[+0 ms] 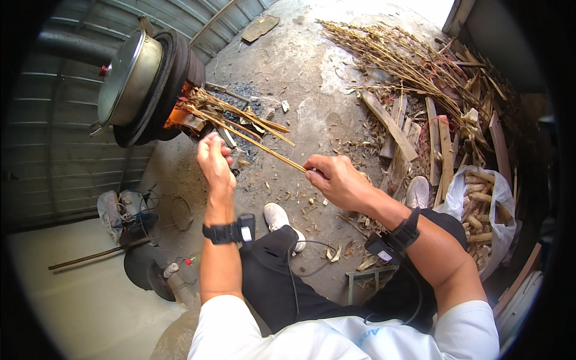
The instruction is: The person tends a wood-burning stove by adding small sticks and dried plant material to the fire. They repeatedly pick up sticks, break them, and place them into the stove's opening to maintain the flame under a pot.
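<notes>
My right hand pinches the near end of a long, thin dry plant stalk between thumb and fingers. The stalk's far end reaches into the fire opening of a round, dark stove, where orange flames show. Other dry stalks stick out of the same opening and rest above the ash. My left hand hovers just below the opening, fingers loosely curled, with nothing visible in it. On the stove sits a metal pot with a lid and a red knob.
A heap of dry stalks and wooden boards lies at the right. By my right leg stands a plastic bag of corncobs. Ash and debris cover the floor before the stove. A stick lies at left.
</notes>
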`<move>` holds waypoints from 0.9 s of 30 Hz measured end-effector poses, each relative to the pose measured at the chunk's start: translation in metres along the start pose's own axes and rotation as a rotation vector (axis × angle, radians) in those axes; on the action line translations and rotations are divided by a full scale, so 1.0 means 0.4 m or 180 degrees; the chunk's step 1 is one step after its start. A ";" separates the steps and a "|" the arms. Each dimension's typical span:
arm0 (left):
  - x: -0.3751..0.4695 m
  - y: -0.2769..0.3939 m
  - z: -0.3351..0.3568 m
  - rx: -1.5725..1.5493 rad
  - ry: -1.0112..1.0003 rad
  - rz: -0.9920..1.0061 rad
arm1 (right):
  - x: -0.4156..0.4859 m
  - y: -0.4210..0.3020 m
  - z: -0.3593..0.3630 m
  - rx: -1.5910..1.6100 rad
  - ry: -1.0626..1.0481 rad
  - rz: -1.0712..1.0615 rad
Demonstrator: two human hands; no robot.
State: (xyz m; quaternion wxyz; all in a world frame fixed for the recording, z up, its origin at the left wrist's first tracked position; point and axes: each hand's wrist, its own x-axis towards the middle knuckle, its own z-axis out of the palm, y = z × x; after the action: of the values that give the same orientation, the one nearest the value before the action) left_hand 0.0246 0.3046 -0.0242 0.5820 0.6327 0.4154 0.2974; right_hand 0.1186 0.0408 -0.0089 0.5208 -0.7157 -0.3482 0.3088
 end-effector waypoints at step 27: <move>-0.265 -0.022 0.153 -0.1797 -0.0890 -0.1164 | -0.014 -0.010 0.032 0.0136 0.0178 -0.0023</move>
State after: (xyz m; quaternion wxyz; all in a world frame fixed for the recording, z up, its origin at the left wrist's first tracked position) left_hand 0.0251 0.1821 -0.0305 0.8284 0.3969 0.3396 0.2020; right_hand 0.1043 0.0440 -0.0079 0.5466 -0.7115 -0.3293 0.2942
